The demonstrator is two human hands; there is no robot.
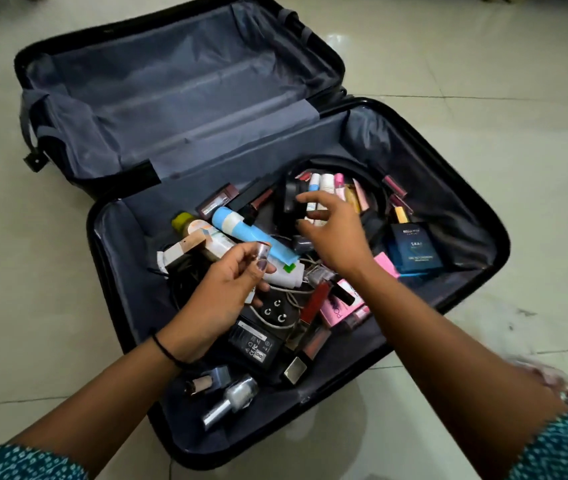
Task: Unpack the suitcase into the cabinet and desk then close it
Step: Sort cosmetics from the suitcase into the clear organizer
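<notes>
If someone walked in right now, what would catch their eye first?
The open black suitcase: its far half is bare, its near half heaped with cosmetics. The left hand pinches a small tube above the pile, while the right hand hovers over its middle. A blue box lies at the right side.

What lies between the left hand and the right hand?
In the head view, the end of the light blue tube and a white bottle lie between the left hand, which pinches a small tube, and the right hand.
</notes>
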